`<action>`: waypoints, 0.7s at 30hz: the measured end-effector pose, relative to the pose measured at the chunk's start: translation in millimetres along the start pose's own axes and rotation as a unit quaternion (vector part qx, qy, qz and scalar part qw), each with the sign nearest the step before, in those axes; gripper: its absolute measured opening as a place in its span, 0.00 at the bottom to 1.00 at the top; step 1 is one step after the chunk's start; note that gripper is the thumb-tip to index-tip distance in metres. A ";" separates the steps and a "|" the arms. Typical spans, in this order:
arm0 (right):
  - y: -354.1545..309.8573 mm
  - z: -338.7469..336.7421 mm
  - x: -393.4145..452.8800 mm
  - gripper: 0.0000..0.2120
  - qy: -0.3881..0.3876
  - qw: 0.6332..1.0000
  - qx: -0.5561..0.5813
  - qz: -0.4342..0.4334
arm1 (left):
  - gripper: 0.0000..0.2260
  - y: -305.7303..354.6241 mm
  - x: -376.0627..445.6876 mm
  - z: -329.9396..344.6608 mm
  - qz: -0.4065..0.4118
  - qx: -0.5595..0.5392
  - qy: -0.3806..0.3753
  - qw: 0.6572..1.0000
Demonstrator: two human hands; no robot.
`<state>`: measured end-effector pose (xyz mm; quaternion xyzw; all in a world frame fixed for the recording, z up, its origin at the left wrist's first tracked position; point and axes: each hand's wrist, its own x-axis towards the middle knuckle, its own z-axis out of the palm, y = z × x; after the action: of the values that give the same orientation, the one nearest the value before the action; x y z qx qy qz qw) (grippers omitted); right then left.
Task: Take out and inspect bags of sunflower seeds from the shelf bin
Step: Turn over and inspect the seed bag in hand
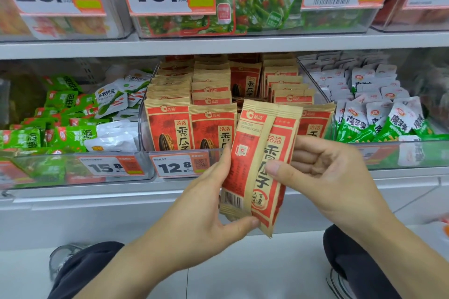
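Note:
A tan and red bag of sunflower seeds point(252, 158) is held upright in front of the shelf, its back side with seam and barcode facing me. My left hand point(209, 204) grips its lower left edge, thumb under the bottom corner. My right hand point(325, 172) holds its right side, thumb pressed on the front and fingers curled behind. Behind it stands the clear shelf bin point(145, 138) packed with several rows of the same bags point(170, 126), with a 12.8 price tag point(179, 166) on its front.
Left of the seed bin is a clear bin of green and white snack packets point(73, 133); to the right, one with white and green packets point(379, 119). The upper shelf point(218, 43) carries more bins with large price cards. My knees point(92, 264) are below, over a white floor.

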<state>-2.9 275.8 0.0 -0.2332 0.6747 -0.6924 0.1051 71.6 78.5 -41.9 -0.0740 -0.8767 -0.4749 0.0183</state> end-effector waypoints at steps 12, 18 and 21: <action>-0.3 8.6 -6.2 0.26 -0.074 0.996 -0.052 -0.011 | 0.37 14.2 -1.0 15.8 -0.014 -0.055 0.081 0.995; 2.0 10.6 -7.1 0.24 -0.068 0.996 -0.054 -0.013 | 0.43 14.2 -1.1 17.7 -0.048 -0.063 0.081 0.994; 0.9 8.8 -5.8 0.23 -0.065 0.996 -0.051 -0.016 | 0.41 15.8 -0.1 13.4 -0.056 -0.084 0.063 0.993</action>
<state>6.0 270.6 -2.2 -0.2938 0.6969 -0.6420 0.1257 74.6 98.2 -36.2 0.0045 -0.8336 -0.5508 0.0408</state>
